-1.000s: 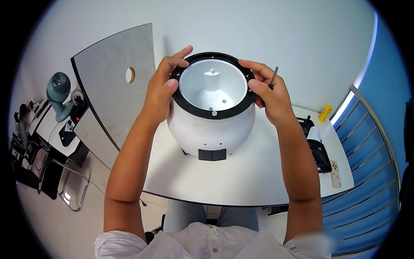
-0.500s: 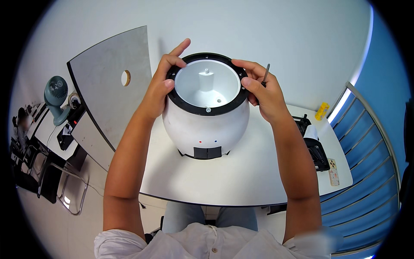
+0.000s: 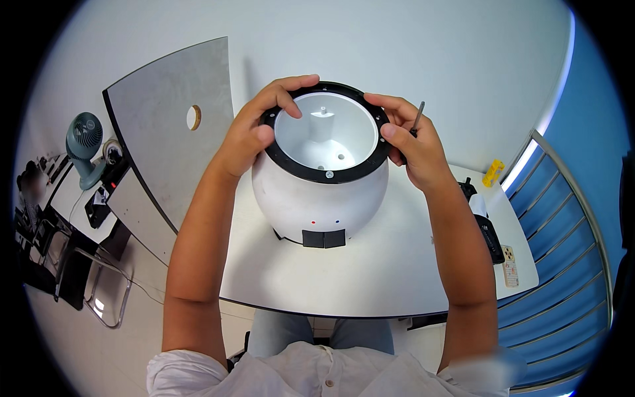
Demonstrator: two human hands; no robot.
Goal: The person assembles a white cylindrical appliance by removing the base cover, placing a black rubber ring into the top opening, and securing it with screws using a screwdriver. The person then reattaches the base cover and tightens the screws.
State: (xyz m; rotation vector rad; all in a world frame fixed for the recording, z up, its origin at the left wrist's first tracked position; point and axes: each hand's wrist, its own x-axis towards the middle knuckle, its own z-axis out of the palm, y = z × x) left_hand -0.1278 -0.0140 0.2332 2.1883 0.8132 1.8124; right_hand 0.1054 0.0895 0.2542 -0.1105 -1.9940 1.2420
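Observation:
A round white appliance shell (image 3: 319,202) stands on the white table, a flat black ring (image 3: 296,169) with screws around its open top. Its pale, smooth inside (image 3: 311,145) shows through the ring. My left hand (image 3: 254,129) grips the ring's left side, thumb low on the outside and fingers curled over the rim. On the opposite side, my right hand (image 3: 417,139) pinches the ring between thumb and forefinger. The same hand keeps a screwdriver (image 3: 418,116) tucked in it, shaft pointing up; most of its handle is hidden. Two black square tabs (image 3: 324,239) sit at the shell's front base.
Black parts (image 3: 488,235) and a remote control (image 3: 510,266) lie right of my right forearm, with a yellow object (image 3: 493,173) behind them. A grey partition with a hole (image 3: 165,106) stands at left, beyond it a fan (image 3: 84,142). A metal railing (image 3: 585,218) runs along the right.
The shell and ring have shifted slightly right and tilted a little toward me. My left fingers, one of them raised before, now reach farther over the rim. My right hand has moved right with the screwdriver.

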